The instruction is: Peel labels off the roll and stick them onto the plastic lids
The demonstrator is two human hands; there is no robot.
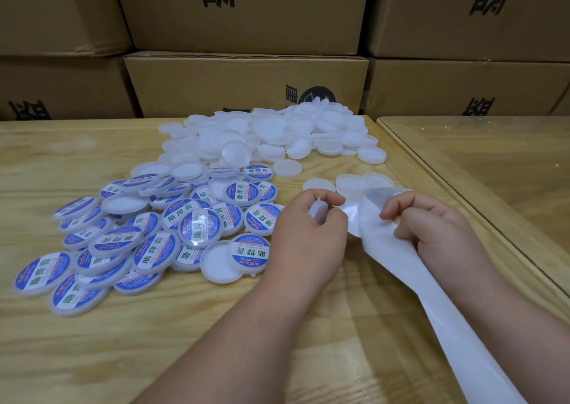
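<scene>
My left hand (pixel 311 231) grips a white plastic lid (pixel 318 211) on edge between curled fingers and thumb. My right hand (pixel 431 224) pinches the white label strip (pixel 410 265), which bends over its fingers and trails toward the lower right; the roll itself is out of view. To the left lies a heap of lids with blue and white labels (pixel 197 228). A large pile of bare white lids (pixel 277 132) sits at the back of the wooden table (pixel 92 342). Three bare lids (pixel 351 183) lie just beyond my hands.
Stacked cardboard boxes (pixel 246 86) with black print wall off the table's far edge. A second table with a glass top (pixel 493 163) adjoins on the right, its edge running diagonally past my right forearm.
</scene>
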